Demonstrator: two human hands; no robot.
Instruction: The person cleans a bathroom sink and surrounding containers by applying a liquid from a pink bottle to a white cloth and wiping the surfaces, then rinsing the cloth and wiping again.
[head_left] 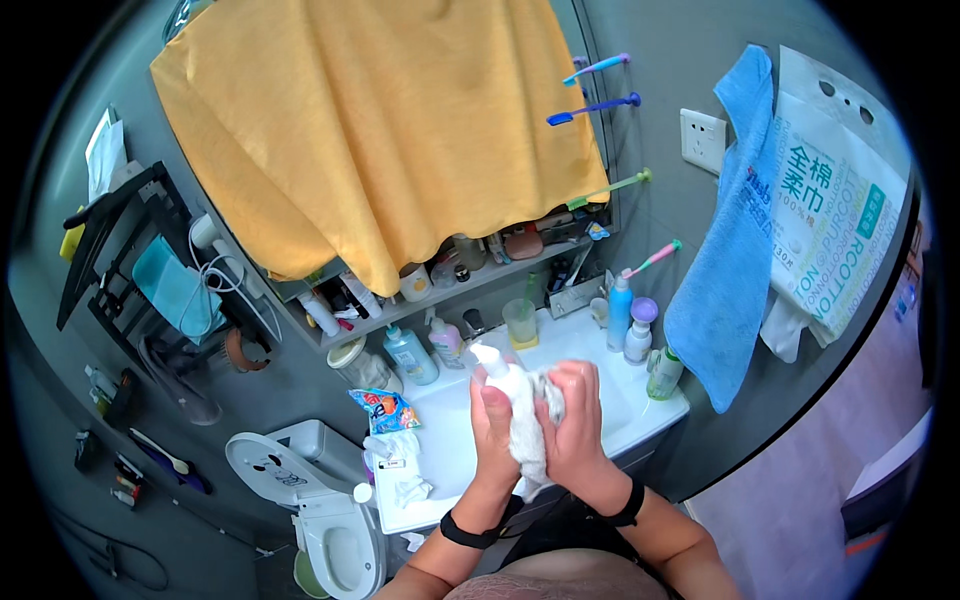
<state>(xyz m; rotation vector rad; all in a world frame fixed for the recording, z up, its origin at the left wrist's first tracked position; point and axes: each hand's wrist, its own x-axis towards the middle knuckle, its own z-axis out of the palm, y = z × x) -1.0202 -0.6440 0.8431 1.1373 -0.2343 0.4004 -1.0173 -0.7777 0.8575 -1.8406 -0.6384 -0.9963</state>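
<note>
Wringing is being done over the white basin (610,400), where a white cloth (525,430) is being clenched between the left hand (493,425) and right hand (575,425), apparently twisted, and is best kept low above it.

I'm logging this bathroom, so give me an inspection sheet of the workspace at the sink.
Surface: white sink counter, crowded at its edges.
Job's things: white bottle and white cloth, held over the basin.
Clutter: bottles, green cup, colourful packet.
Hands: left hand grips the bottle; right hand presses the cloth to it.
Cables: white cord by the shelf.
Surroundings: yellow cloth, blue towel, toilet.
</note>
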